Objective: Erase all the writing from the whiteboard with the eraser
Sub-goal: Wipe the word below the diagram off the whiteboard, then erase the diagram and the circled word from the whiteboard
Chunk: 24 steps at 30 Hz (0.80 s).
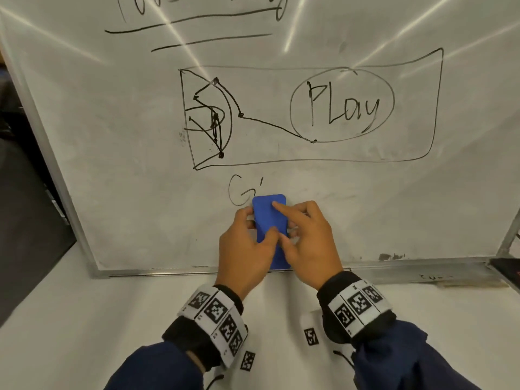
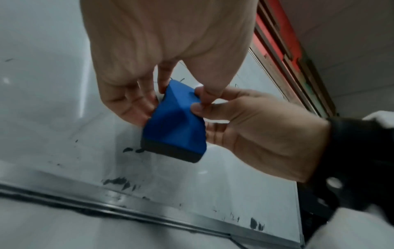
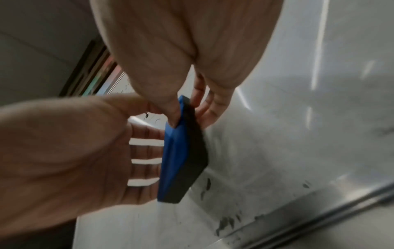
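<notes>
A blue eraser (image 1: 268, 220) with a dark felt face (image 3: 189, 156) is held upright in front of the lower middle of the whiteboard (image 1: 126, 136). My left hand (image 1: 251, 237) grips it from the left, thumb on the blue back. My right hand (image 1: 292, 223) holds it from the right, with the index finger laid on top and the thumb (image 2: 202, 109) on the blue side. The felt faces the board. Black writing stands above: a faint "G" (image 1: 239, 190) just up-left of the eraser, a boxed sketch (image 1: 211, 116), a circled "Play" (image 1: 342, 105) and underlines (image 1: 197, 22).
The board leans on a white tabletop (image 1: 84, 319), its metal frame (image 1: 408, 267) running along the bottom. Dark ink smudges (image 1: 391, 256) mark the lower right edge. A dark object (image 1: 28, 206) sits past the board's left side, and a red-black item (image 1: 506, 267) lies at the right.
</notes>
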Available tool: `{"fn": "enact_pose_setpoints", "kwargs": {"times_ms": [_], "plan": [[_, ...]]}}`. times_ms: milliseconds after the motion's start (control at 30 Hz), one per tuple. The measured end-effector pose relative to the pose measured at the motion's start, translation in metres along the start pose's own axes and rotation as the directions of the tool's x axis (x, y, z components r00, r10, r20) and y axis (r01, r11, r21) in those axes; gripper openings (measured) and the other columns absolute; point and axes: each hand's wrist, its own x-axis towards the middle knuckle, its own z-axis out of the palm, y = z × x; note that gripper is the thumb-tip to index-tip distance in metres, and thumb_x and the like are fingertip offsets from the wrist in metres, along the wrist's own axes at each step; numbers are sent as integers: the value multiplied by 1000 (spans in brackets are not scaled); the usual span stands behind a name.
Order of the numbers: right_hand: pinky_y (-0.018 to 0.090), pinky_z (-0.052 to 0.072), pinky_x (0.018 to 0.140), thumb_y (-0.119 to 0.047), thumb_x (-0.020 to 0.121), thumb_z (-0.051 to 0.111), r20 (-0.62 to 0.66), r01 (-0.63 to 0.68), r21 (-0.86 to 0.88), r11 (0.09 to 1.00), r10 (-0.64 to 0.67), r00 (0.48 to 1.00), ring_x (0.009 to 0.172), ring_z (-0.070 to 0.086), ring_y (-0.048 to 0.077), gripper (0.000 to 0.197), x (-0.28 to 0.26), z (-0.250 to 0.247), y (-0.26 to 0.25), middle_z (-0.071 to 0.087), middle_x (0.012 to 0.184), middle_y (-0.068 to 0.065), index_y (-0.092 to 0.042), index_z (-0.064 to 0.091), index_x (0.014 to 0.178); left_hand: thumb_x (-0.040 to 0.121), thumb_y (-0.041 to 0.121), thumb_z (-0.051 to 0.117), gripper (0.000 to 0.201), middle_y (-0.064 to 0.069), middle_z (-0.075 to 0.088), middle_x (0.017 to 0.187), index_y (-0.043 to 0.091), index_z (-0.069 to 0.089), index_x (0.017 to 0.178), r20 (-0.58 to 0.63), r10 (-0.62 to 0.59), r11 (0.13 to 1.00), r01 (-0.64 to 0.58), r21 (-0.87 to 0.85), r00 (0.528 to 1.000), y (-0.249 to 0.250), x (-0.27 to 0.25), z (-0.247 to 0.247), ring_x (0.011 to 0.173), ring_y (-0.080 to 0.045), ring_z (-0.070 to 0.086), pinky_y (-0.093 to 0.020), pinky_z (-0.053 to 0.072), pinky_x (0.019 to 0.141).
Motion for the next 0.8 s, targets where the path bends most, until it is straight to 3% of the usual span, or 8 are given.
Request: {"fn": "enact_pose_setpoints", "kwargs": {"times_ms": [133, 233, 333, 433, 567, 700, 800], "plan": [[26, 58, 81, 7, 89, 62, 28, -22, 214, 977, 17, 999, 102, 65, 13, 48, -14, -9, 2, 61, 113, -4, -22, 67, 126, 76, 56, 78, 47, 20, 56, 100, 43, 50, 113, -83, 87, 984, -72, 163, 993, -6, -3, 4, 92, 0, 57, -12, 44, 75], [37, 61, 82, 16, 85, 56, 63, -134, 402, 906, 119, 991, 99, 69, 22, 54, -22, -12, 6, 70, 104, -1, -22, 67, 122, 72, 55, 81, 59, 14, 54, 100, 31, 59, 121, -152, 91, 972, -55, 229, 984, -11, -4, 8, 90, -3, 57, -9, 39, 72], [41, 60, 86, 17, 86, 54, 112, -225, 448, 865, 195, 974, 97, 71, 21, 55, -31, -8, 14, 72, 107, 0, -22, 67, 123, 69, 52, 84, 62, 12, 55, 99, 27, 60, 120, -194, 123, 958, -65, 280, 973, -15, -3, 6, 89, -9, 60, -17, 44, 72], [33, 59, 87, 2, 90, 64, 61, -263, 376, 889, 259, 964, 98, 68, 12, 45, -35, -7, 22, 69, 112, -7, -29, 66, 122, 71, 53, 83, 75, 8, 53, 111, 30, 49, 133, -223, 182, 918, -84, 389, 958, -18, 2, -6, 99, -12, 56, -27, 49, 80], [13, 51, 81, -9, 89, 72, -12, -288, 297, 910, 306, 952, 98, 61, 0, 41, -36, -13, 38, 61, 114, -7, -31, 64, 123, 75, 48, 82, 78, 3, 49, 117, 32, 41, 139, -203, 313, 836, -168, 523, 928, -19, 11, -23, 106, -20, 51, -41, 53, 87], [12, 49, 78, -8, 88, 72, -12, -300, 308, 903, 319, 948, 91, 61, 4, 35, -36, -19, 48, 61, 107, -1, -28, 67, 116, 77, 48, 80, 76, -1, 50, 118, 31, 42, 141, -161, 414, 762, -244, 600, 896, -15, 26, -33, 105, -22, 49, -46, 52, 88], [12, 49, 77, -8, 88, 73, 5, -314, 332, 889, 331, 943, 89, 61, 5, 30, -36, -21, 52, 63, 105, 0, -29, 68, 109, 80, 49, 76, 74, -5, 52, 116, 27, 47, 144, -50, 520, 632, -344, 695, 853, -7, 39, -36, 100, -24, 47, -46, 48, 83]]}}
